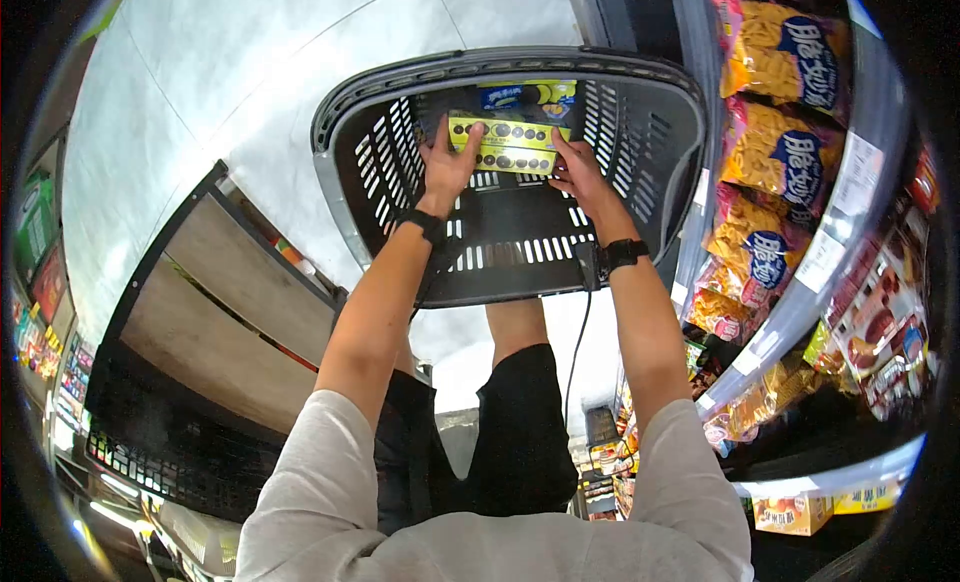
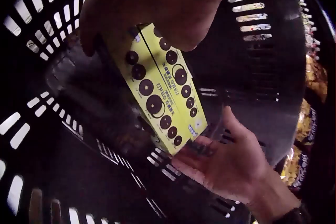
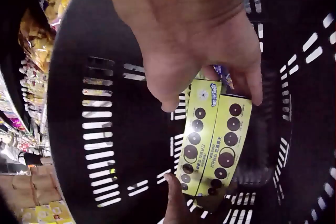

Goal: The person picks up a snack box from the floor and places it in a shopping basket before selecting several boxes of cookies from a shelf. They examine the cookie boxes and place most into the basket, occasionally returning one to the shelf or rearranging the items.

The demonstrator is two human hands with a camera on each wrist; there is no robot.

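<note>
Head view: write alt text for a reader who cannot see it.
Two hands hold a yellow box by its ends inside a dark basket, the left hand at one end and the right hand at the other. Shelves of snack bags line the right side.

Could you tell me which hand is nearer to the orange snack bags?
Right. The right hand holds the end of the yellow box nearest the orange snack bags; the left hand holds its far end.

Orange snack bags (image 1: 775, 152) on shelf (image 1: 855, 197); pale floor (image 1: 250, 72)
</note>
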